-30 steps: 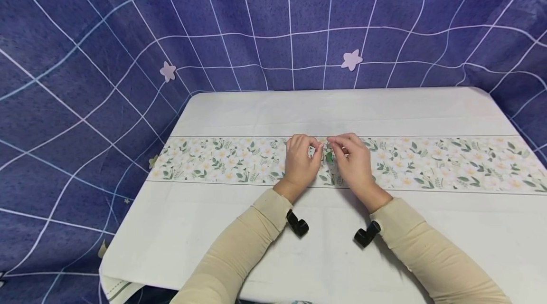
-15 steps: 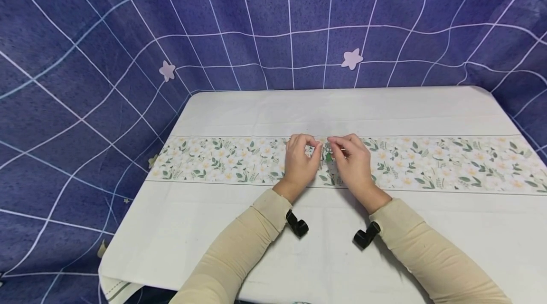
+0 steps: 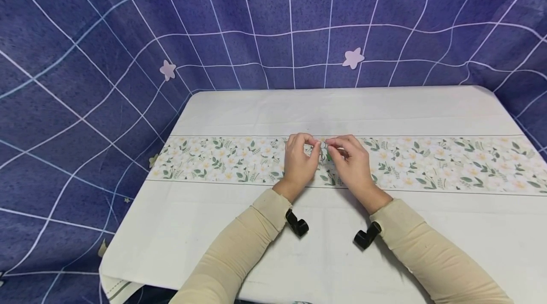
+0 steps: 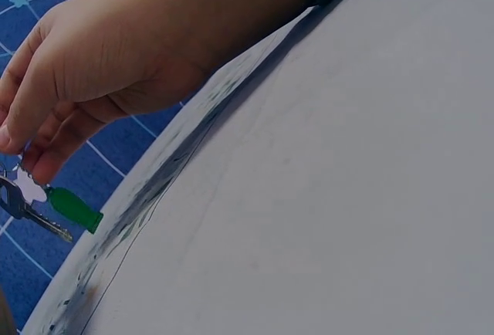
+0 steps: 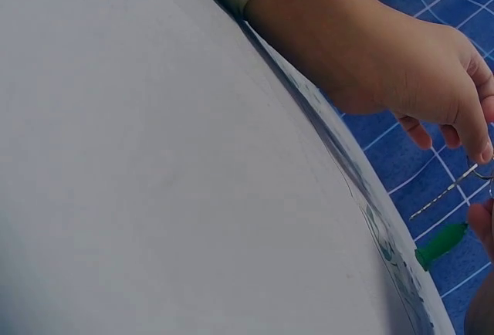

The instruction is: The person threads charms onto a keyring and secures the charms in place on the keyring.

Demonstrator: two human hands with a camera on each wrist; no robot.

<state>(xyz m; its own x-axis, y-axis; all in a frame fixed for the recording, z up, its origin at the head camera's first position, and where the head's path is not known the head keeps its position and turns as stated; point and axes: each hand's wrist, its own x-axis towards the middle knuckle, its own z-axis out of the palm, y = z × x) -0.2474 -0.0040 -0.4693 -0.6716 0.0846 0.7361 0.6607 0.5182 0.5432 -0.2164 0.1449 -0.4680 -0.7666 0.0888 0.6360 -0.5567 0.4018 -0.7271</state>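
In the head view both hands meet over the floral band at the table's middle. My left hand point(image 3: 299, 162) pinches a thin chain between thumb and finger; from it hangs a green bottle-shaped keychain charm point(image 4: 75, 209). Beside the charm a metal key point(image 4: 38, 215) with a dark head hangs, its blade pointing down. My right hand point(image 3: 353, 164), with fingertips just right of the left ones, pinches the metal key ring point(image 5: 483, 171). Partly behind the right thumb the green charm shows small in the head view. Fingers hide part of the ring.
A white tablecloth point(image 3: 273, 109) with a printed floral band point(image 3: 431, 164) covers the table. Blue curtains point(image 3: 265, 19) with a line grid and star shapes stand behind and to the left. Black wrist cameras point(image 3: 297, 223) sit on both beige sleeves point(image 3: 239, 242).
The hands stay almost in place. My right fingertips have shifted slightly left, closer to the left ones, and a metal ring shows between them now.
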